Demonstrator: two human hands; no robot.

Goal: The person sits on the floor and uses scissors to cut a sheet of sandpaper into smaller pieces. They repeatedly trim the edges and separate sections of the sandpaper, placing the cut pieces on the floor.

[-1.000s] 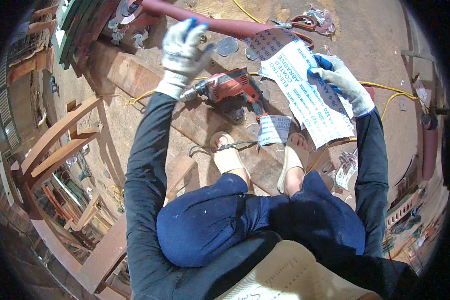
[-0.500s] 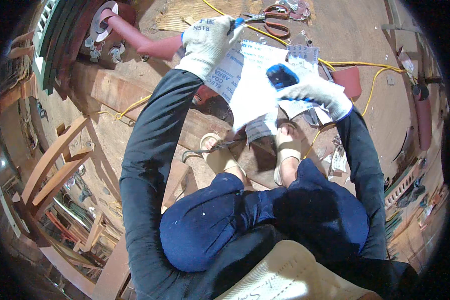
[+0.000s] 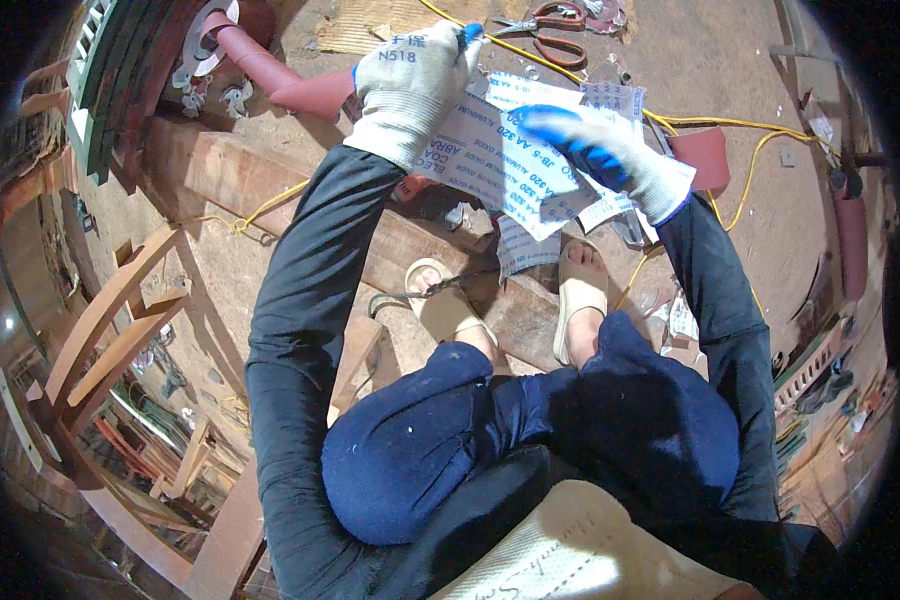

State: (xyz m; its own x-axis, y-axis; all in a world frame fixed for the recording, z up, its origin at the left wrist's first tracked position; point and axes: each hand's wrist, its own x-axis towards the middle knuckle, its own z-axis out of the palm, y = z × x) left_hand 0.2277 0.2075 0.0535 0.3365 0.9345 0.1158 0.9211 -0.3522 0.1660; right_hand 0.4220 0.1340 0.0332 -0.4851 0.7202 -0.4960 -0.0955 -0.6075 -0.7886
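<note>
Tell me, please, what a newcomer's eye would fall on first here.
Probably the bright white printed paper sheet at upper centre, beside the white-and-blue-gloved left hand and partly behind the similarly gloved right hand. Next, perhaps, the metal scissors with reddish-brown loop handles near the top edge, and the long dull-red strip slanting from upper left toward the left hand.

Arms [image 3: 310,270] forward, left hand [image 3: 410,95] curled (both gloved), right hand [image 3: 600,150] stretched leftward
</note>
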